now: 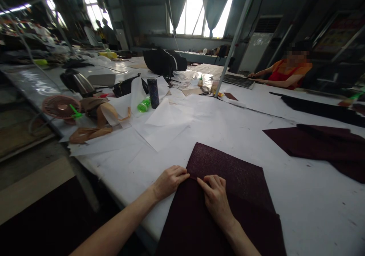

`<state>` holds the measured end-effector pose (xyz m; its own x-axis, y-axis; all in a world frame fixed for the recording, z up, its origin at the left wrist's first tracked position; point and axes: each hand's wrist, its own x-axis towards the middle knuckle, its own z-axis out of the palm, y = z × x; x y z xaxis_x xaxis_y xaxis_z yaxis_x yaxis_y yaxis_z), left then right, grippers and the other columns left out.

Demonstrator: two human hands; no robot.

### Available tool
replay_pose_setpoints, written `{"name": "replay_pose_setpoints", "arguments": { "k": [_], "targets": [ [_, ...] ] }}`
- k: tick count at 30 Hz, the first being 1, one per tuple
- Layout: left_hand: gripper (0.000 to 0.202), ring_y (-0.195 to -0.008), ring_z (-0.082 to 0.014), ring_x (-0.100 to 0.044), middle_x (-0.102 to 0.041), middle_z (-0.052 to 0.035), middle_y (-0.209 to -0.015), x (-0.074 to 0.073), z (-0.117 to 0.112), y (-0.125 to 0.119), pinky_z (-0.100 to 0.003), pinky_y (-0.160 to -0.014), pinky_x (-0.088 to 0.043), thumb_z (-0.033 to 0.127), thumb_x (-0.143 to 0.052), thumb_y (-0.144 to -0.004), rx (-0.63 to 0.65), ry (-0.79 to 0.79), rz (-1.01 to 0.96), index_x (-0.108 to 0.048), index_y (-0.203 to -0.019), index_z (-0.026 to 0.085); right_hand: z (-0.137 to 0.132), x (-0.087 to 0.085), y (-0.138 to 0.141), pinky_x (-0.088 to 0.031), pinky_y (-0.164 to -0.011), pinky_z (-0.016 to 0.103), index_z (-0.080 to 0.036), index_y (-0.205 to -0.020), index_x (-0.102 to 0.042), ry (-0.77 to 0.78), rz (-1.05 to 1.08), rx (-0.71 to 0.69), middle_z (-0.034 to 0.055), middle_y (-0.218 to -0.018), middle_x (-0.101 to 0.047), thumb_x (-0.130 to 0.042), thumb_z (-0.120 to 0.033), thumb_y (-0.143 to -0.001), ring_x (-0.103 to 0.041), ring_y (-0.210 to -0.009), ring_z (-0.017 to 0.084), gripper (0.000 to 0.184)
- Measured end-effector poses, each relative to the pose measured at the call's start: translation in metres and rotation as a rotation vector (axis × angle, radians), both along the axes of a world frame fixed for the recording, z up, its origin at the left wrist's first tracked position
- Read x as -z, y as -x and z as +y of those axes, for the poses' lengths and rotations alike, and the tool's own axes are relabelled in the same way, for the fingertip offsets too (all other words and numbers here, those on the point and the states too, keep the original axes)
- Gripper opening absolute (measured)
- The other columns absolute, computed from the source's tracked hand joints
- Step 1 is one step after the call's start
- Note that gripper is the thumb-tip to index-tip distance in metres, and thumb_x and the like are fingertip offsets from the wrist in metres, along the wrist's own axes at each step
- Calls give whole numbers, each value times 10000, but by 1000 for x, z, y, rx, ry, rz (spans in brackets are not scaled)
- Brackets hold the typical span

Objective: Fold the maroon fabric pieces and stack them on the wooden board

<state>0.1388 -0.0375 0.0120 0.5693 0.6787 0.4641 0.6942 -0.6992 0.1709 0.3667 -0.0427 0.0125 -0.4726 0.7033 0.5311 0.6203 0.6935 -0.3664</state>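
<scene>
A dark maroon fabric panel [228, 165] lies on the white-covered table and runs off toward me at the bottom of the view. Its far part looks speckled and slightly shiny, while the nearer part [194, 218] is plain, with a line or fold edge between the two. At the left edge of this line, my left hand [171, 180] pinches the fabric, fingers curled. Just to the right, my right hand [216, 197] has its index fingertip and thumb at the same line, its other fingers bent over the cloth. What lies under the right fingers is hidden.
More maroon fabric [316, 144] lies to the right. White paper sheets [162, 115], a dark patterned bottle [153, 92], a green bottle [144, 105] and a pink fan [61, 108] are at the left. A slanted pole [235, 39] rises mid-table. A person [288, 71] sits across at the right.
</scene>
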Motion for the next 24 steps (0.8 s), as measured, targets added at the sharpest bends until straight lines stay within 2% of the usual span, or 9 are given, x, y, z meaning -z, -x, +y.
{"name": "replay_pose_setpoints", "arguments": {
  "k": [6,19,24],
  "targets": [
    [250,-871,-128,-566,-611,-53,-945,-2,-1,-1,-281,-824,-509,138,-407,-945,-3,-27,32,-609,-1088,170,-2,-1,1,-336,-818,393,-188,-1111,-639,-16,-14,-3,66,-894,-558,-420,-98,-935,-476,-850,192,295],
    [229,-889,-156,-562,-596,-66,-965,-1,0,-2,-316,-815,-505,149,-402,-954,20,-49,102,-589,-1085,148,-2,2,2,-341,-840,405,-184,-1134,-622,-39,-40,-10,75,-922,-559,-408,-75,-924,-472,-878,203,320],
    [223,-884,-166,-553,-598,-68,-979,-4,-3,-3,-332,-823,-502,136,-421,-941,10,-57,205,-574,-1103,134,-3,3,2,-337,-840,399,-181,-1119,-622,-38,-81,11,68,-919,-565,-435,-74,-911,-471,-877,205,300]
  ]
}}
